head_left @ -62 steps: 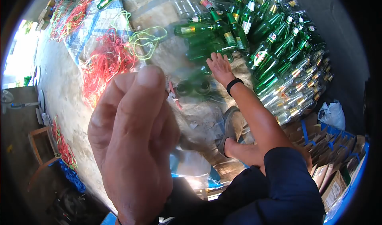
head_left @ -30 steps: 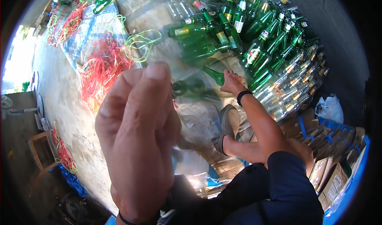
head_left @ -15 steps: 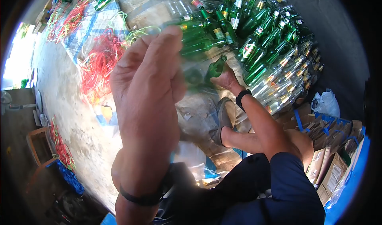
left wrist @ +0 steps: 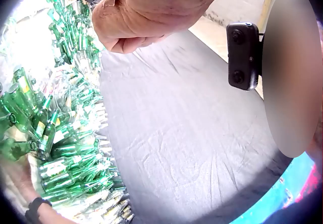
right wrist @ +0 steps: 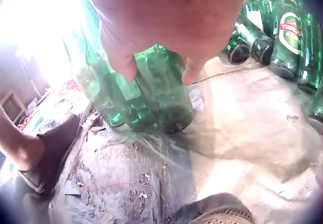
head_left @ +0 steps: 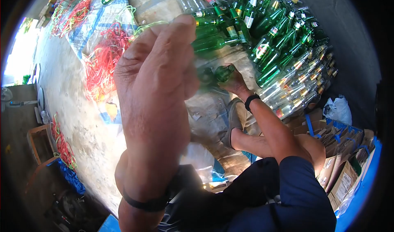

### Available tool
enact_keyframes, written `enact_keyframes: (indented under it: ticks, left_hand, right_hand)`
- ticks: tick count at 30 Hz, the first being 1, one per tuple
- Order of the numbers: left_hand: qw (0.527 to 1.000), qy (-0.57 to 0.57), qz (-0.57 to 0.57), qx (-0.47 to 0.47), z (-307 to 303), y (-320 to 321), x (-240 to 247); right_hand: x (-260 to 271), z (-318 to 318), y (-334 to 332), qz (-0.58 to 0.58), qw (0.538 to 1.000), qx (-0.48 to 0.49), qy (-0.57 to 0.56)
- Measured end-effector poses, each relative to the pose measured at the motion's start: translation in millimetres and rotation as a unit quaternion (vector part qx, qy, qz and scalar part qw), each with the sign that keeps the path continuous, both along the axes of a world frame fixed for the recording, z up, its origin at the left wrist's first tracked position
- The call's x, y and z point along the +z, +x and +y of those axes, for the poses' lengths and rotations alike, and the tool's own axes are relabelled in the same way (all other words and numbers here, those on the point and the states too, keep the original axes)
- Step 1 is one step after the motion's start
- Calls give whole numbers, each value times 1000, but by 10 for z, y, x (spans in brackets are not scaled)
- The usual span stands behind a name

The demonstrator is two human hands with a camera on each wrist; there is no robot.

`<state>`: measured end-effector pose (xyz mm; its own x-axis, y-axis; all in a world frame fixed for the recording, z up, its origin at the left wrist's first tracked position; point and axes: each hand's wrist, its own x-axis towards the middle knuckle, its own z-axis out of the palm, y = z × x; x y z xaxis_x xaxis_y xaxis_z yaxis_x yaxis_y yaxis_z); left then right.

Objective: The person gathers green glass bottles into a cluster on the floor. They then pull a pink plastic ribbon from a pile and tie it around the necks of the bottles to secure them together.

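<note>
In the head view my right hand [head_left: 237, 83] grips a green glass bottle [head_left: 223, 73], its mouth facing up toward the camera. More green bottles [head_left: 205, 74] stand right beside it, blurred behind my left hand. The right wrist view has the held bottle [right wrist: 169, 100] upright on the sheeted floor, thumb and fingers around its upper part, with other upright bottles [right wrist: 113, 95] close on its left. Large and near the head camera, my left hand [head_left: 158, 68] is raised with its fingers curled in. In the left wrist view that hand [left wrist: 156, 14] shows nothing held.
Several green bottles [head_left: 271, 47] lie heaped at the back right, with clear bottles [head_left: 297, 88] stacked nearer. Red plastic twine [head_left: 102, 64] lies left. Folded cardboard [head_left: 344, 150] fills a blue-edged container at right. A shoe [head_left: 234, 119] is planted near the held bottle.
My right hand has picked up a green bottle, turned it from lying to upright and brought it left beside the standing ones. My left hand has risen slightly.
</note>
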<state>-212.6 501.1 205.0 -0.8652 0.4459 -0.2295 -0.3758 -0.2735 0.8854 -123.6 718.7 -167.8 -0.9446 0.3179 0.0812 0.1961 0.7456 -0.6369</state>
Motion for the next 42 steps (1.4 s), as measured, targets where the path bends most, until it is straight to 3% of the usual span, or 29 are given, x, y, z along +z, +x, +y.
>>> enact_keyframes:
  ticks: [4, 21, 27, 30, 33, 37, 42]
  left_hand:
    - [1000, 1, -7, -1, 19, 6, -9]
    - [1000, -4, -17, 3, 40, 13, 25]
    - [1000, -2, -9, 3, 30, 9, 1]
    - [1000, 2, -10, 1, 26, 8, -3]
    - [1000, -12, -11, 2, 27, 13, 17]
    - [999, -41, -8, 3, 38, 34, 46]
    - [997, -77, -19, 13, 92, 87, 134]
  right_hand:
    - [-340, 49, -18, 9, 1000, -9, 12]
    - [149, -13, -20, -14, 997, 13, -76]
    - [391, -21, -42, -86, 991, 0, -104]
    - [417, -9, -30, -83, 992, 30, -86]
    - [208, 114, 81, -4, 998, 12, -67]
    - [-148, 511, 58, -79, 996, 1, -49]
    - [38, 825, -284, -129, 982, -124, 63]
